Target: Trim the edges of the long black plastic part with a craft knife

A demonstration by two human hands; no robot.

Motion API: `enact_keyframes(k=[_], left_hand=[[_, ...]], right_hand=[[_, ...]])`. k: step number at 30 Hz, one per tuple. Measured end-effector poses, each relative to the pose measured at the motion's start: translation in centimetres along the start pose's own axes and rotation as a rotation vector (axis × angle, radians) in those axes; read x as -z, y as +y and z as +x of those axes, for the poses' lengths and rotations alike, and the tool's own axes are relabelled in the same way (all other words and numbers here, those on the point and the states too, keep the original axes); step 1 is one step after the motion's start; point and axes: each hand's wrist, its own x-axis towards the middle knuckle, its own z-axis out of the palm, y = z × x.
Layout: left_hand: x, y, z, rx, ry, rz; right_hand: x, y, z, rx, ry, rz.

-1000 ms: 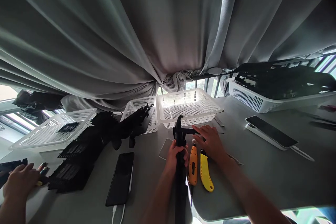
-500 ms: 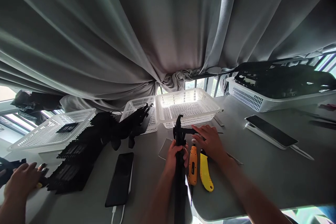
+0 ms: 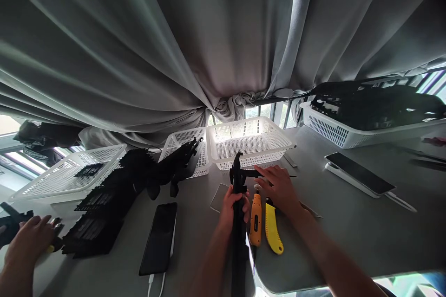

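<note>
A long black plastic part (image 3: pixel 238 222) is held upright over the near edge of the grey table (image 3: pixel 348 227), with a short arm branching off near its top. The left hand (image 3: pixel 232 206) is closed around its shaft. The right hand (image 3: pixel 280 188) is laid on the branching arm, fingers extended along it (whether anything is pinched cannot be told).

Just right of the part, two tools lie side by side on the table: an orange tool (image 3: pixel 256 219) and a yellow utility knife (image 3: pixel 272 228), the knife partly under the right wrist. Left of the part a dark phone (image 3: pixel 160 237) lies flat with a white cable at its near end; a second phone (image 3: pixel 359 174) lies well apart to the right.

Four white baskets are counted: one (image 3: pixel 249 141) directly behind the part, one (image 3: pixel 181 146) beside it holding black pieces, one (image 3: pixel 66 171) at far left, one (image 3: pixel 348 134) at far right, loaded with black parts. Stacked black parts (image 3: pixel 104 209) lie at left, beside another person's hand (image 3: pixel 29 241).
</note>
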Motion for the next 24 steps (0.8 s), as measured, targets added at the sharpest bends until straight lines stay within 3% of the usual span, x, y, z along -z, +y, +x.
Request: enact_keyframes(k=[3,9,16,24], left_hand=[[0.08,0.03,0.05,0.021,0.03,0.019],[-0.03,0.06,0.27,-0.015,-0.038,-0.041],[-0.54,0.36,-0.23,0.045,0.066,-0.092],[-0.01,0.15,-0.16,0.013,-0.036,-0.032]], right_hand=[[-0.13,0.05,-0.02,-0.013,0.002,0.001],[-0.17,0.04,0.1,-0.042,-0.027,0.005],[-0.2,0.15,0.07,-0.051,-0.045,0.004],[-0.43,0.35,-0.02,-0.041,-0.043,-0.02]])
